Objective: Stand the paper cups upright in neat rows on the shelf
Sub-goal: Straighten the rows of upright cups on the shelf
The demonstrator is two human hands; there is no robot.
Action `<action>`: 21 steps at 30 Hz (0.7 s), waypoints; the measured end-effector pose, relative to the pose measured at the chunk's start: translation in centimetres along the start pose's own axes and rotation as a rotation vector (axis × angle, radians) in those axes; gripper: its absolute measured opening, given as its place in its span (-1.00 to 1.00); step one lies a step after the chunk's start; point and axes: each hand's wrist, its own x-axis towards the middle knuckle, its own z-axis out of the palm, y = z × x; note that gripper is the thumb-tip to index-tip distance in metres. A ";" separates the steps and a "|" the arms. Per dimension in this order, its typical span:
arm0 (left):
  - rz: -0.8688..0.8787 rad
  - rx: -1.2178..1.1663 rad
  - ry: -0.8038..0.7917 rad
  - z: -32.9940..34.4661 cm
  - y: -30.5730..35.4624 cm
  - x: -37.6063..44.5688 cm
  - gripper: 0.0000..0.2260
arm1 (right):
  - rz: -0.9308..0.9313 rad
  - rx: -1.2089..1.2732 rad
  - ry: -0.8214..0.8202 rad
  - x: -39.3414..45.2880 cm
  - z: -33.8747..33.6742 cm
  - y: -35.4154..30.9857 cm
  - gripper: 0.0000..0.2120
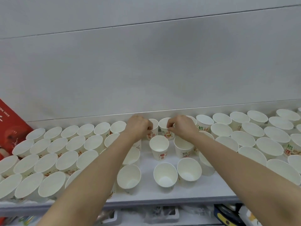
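Note:
Many white paper cups with red and green print stand upright in rows on the white shelf (146, 191). At the back middle, my left hand (138, 127) pinches the rim of one back-row cup (154, 123). My right hand (182, 127) pinches the rim of the cup beside it (164, 123). Both cups stand upright against the back wall. In front of them stand a loose cup (159, 149) and two more nearer the front edge, one on the left (165, 175) and one on the right (189, 170). My forearms hide some cups.
A red box (9, 128) stands at the shelf's left end. Dense rows of cups fill the left (48, 160) and right (260, 136) of the shelf. Below the front edge, a lower shelf holds packaged goods (228, 216).

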 end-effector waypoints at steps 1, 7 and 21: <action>-0.004 -0.010 -0.005 0.3 0.0 0.0 -0.88 | 0.008 -0.004 0.012 0.0 0.1 0.0 -0.92; 0.007 -0.078 0.014 0.5 0.0 0.1 -0.87 | 0.046 0.097 0.017 -0.1 0.4 0.3 -0.91; -0.153 -0.633 0.081 -2.5 3.1 -7.7 -0.95 | 0.017 0.271 0.127 -9.3 -4.0 3.0 -0.96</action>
